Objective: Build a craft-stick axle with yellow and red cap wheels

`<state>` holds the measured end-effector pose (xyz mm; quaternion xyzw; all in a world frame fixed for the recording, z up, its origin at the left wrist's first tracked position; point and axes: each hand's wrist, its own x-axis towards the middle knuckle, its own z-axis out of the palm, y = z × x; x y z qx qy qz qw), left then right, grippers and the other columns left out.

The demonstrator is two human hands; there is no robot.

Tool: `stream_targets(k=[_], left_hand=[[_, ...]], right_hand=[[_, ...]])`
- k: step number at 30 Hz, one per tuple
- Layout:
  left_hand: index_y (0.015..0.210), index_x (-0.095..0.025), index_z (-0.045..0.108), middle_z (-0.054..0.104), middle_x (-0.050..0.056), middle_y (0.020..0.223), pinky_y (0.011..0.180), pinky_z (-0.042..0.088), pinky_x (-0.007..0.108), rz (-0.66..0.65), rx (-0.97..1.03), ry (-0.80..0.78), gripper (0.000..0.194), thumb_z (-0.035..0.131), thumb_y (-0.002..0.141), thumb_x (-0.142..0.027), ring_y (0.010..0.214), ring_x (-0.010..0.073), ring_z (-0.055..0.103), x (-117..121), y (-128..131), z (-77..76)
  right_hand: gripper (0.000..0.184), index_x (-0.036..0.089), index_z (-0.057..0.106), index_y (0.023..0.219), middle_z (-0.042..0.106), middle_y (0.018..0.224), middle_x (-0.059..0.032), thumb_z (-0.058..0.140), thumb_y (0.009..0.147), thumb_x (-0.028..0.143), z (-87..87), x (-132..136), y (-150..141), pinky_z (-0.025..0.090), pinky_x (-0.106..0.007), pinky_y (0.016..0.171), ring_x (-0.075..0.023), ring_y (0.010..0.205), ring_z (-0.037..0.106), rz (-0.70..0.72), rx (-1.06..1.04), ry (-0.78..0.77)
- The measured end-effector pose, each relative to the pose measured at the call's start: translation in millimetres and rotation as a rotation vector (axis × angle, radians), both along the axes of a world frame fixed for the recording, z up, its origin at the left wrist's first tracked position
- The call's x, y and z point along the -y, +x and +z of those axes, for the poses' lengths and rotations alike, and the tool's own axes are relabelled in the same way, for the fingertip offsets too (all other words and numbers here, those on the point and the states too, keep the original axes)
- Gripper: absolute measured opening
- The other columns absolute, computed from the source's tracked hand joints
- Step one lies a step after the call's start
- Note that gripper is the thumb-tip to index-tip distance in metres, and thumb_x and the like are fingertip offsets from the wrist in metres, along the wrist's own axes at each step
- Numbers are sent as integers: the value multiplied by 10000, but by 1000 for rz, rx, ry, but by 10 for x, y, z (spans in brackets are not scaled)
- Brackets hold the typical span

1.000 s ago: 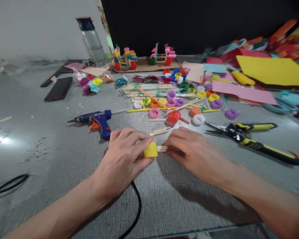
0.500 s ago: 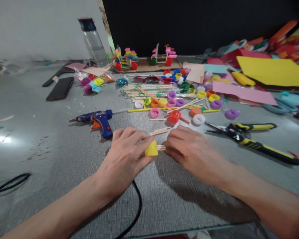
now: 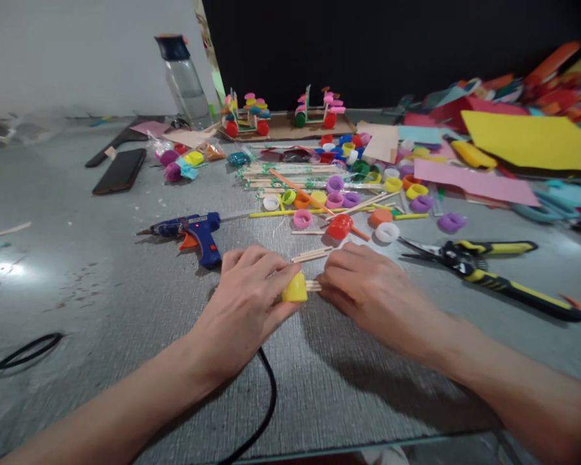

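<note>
My left hand (image 3: 249, 303) is closed round a yellow plastic cap (image 3: 296, 289), its thumb and fingers on either side. Short wooden sticks (image 3: 313, 285) run from the cap to my right hand (image 3: 363, 284). The fingers of that hand are pinched on the sticks' far end, which they hide. Just beyond lies another small bundle of wooden sticks (image 3: 311, 254). A blue glue gun (image 3: 201, 236) rests on its side past my left hand, its red light showing. Near my right wrist are cutting pliers (image 3: 465, 258) with yellow-and-black handles, jaws apart.
Coloured bottle caps (image 3: 336, 200) and wrapped chopsticks (image 3: 295, 175) spread over the middle of the table. Behind them stand two small wheeled models (image 3: 246, 115). A water bottle (image 3: 184, 87) and a phone (image 3: 119, 171) are at the left, coloured paper (image 3: 527, 139) at the right. A black cable (image 3: 270, 394) crosses the front.
The view has shifted very slightly. Both hands stay in place on the yellow cap and the sticks; nothing else has visibly moved.
</note>
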<state>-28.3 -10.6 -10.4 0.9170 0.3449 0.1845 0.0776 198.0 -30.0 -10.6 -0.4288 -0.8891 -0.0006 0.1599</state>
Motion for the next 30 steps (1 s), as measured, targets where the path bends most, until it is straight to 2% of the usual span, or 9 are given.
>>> stream_targets(k=[10, 22, 26, 30], left_hand=[[1234, -171, 650, 698, 43, 1100, 909, 349, 440, -5, 20, -26, 345, 748, 907, -217, 1077, 265, 562, -6, 12, -7], [1220, -180, 649, 703, 40, 1092, 919, 338, 441, 5, 14, -3, 325, 742, 912, -227, 1071, 264, 567, 0, 4, -8], [1190, -200, 671, 709, 31, 1085, 903, 313, 445, 4, 10, 12, 291, 744, 911, -242, 1075, 272, 561, -2, -21, 3], [1229, -201, 666, 706, 35, 1112, 910, 306, 456, 7, -6, 19, 357, 765, 890, -252, 1096, 283, 550, -5, -42, 21]], right_hand=[[218, 169, 638, 776, 626, 799, -45, 586, 978, 104, 8, -1, -5, 385, -365, 722, -219, 797, 528, 0, 29, -33], [230, 181, 644, 768, 647, 794, -51, 570, 971, 103, 9, -1, -18, 400, -369, 708, -219, 778, 539, -5, 26, 2], [188, 180, 643, 785, 649, 811, -52, 603, 962, 132, -3, -5, -16, 402, -370, 714, -226, 800, 560, -17, 23, -7], [119, 168, 664, 822, 658, 832, -52, 655, 940, 153, -7, -9, -27, 412, -375, 721, -237, 824, 590, -32, 27, -63]])
